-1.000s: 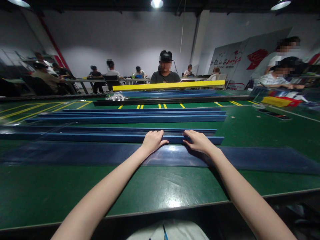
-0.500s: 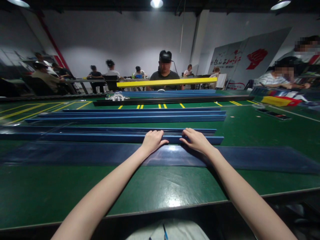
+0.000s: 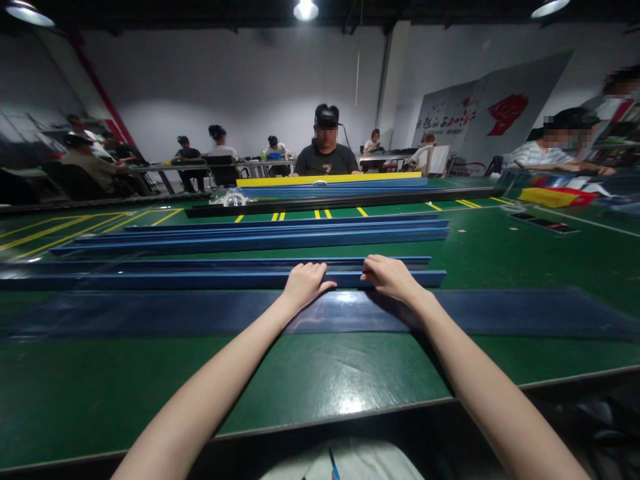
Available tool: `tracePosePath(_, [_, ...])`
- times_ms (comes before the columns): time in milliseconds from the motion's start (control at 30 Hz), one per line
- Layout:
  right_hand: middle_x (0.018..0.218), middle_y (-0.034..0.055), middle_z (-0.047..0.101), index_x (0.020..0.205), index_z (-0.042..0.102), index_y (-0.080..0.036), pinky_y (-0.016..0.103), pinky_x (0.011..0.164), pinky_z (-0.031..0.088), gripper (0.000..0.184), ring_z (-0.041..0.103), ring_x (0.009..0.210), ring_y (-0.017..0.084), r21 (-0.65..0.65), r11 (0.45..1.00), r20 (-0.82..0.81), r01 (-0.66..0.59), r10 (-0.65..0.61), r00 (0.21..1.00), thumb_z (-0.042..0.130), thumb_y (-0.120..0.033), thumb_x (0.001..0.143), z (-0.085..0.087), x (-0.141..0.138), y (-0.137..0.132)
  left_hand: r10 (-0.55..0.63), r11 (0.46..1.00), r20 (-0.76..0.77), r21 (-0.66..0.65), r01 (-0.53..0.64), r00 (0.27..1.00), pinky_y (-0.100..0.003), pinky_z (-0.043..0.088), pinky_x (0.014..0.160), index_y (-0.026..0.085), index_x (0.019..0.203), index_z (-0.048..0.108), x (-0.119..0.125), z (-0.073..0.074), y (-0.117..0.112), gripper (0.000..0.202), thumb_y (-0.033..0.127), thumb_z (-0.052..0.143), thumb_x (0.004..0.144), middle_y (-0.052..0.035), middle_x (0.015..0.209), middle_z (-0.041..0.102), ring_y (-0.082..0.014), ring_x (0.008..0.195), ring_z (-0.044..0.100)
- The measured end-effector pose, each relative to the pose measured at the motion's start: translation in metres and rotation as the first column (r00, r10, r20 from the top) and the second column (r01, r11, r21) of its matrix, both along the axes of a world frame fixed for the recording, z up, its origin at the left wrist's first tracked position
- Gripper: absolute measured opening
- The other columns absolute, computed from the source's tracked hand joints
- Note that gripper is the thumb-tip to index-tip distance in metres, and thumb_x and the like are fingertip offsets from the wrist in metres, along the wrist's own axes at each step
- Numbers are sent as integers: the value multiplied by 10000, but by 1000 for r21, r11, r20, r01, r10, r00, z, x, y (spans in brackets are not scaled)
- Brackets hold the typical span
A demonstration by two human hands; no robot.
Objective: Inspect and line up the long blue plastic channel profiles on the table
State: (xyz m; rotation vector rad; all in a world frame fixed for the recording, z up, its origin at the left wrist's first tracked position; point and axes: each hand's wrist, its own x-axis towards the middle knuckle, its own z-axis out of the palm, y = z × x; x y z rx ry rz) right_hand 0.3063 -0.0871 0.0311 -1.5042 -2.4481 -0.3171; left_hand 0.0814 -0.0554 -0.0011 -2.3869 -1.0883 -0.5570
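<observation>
A long blue channel strip (image 3: 175,279), with a raised front wall and a back lip, lies across the green table (image 3: 300,373). My left hand (image 3: 304,285) grips its front wall, fingers curled over the top and thumb on the near side. A short way to the right, my right hand (image 3: 391,276) is closed over the same strip, its thumb mostly hidden. Under my wrists, nearest me, lies a flat, see-through bluish plastic strip (image 3: 200,313).
Behind are more blue strips (image 3: 250,239), a black rail (image 3: 350,199), a crumpled clear bag (image 3: 233,198) and a yellow strip (image 3: 370,177) in front of a seated person (image 3: 327,150). At right lie a phone (image 3: 545,223) and a yellow-red packet (image 3: 550,196).
My right thumb has drawn in from pointing left to close against the strip. My left hand stays put. Across the table, the yellow strip has come down lower.
</observation>
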Motion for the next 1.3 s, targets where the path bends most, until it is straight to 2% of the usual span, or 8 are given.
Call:
tracePosePath(267, [811, 36, 620, 760, 572, -189, 239, 567, 277, 117, 555, 734, 149, -49, 997, 7, 55, -55, 998, 481, -239, 813, 9, 25, -5, -39, 997, 10, 66, 38, 999, -284, 298, 598, 165, 796, 536, -1, -2, 2, 341, 486, 443, 864, -35, 720, 628, -165, 672, 559])
tracePosePath(500, [723, 25, 620, 686, 567, -198, 228, 513, 279, 125, 521, 632, 135, -109, 976, -28, 187, -191, 981, 506, -280, 757, 11, 57, -6, -51, 992, -9, 113, 51, 999, -295, 300, 636, 159, 830, 545, 0, -3, 2, 319, 468, 470, 856, -39, 762, 625, -181, 730, 557])
tracePosePath(833, [749, 29, 651, 714, 585, -207, 243, 536, 321, 220, 563, 683, 166, -116, 963, -33, 243, -248, 968, 504, -407, 755, 14, 61, -8, -34, 995, -21, 96, 36, 999, -301, 297, 633, 155, 818, 561, 1, -2, 2, 340, 481, 470, 849, -44, 770, 622, -186, 745, 554])
tracePosePath(933, [788, 45, 663, 746, 597, -205, 253, 554, 329, 257, 582, 729, 187, -113, 961, 31, 251, -249, 968, 491, -438, 767, 13, 55, -8, -32, 996, -19, 85, 34, 999, -301, 299, 636, 155, 822, 565, 2, -2, 1, 338, 478, 469, 850, -45, 782, 625, -185, 753, 554])
tracePosePath(1067, [919, 78, 657, 855, 608, -192, 266, 604, 345, 325, 591, 818, 209, -76, 979, 125, 190, -180, 976, 433, -464, 821, 5, 28, -7, -30, 997, -17, 69, 31, 999, -302, 300, 634, 157, 817, 566, 1, -2, 1, 338, 476, 461, 855, -44, 790, 626, -185, 753, 553])
tracePosePath(1167, [975, 91, 633, 926, 584, -181, 261, 652, 353, 356, 574, 891, 202, -14, 993, 114, 117, -115, 987, 364, -456, 877, -2, 2, -6, -27, 998, -16, 65, 28, 999, -304, 305, 641, 155, 828, 568, 2, -2, 1, 343, 481, 462, 852, -45, 802, 628, -188, 764, 554])
tracePosePath(1300, [958, 84, 622, 917, 564, -181, 255, 658, 347, 278, 554, 923, 194, 12, 996, 88, 89, -89, 992, 382, -390, 893, -6, -17, -6, -25, 998, -19, 54, 26, 1000, -305, 310, 645, 153, 838, 569, 2, -2, 1, 343, 477, 458, 855, -49, 811, 626, -188, 770, 551])
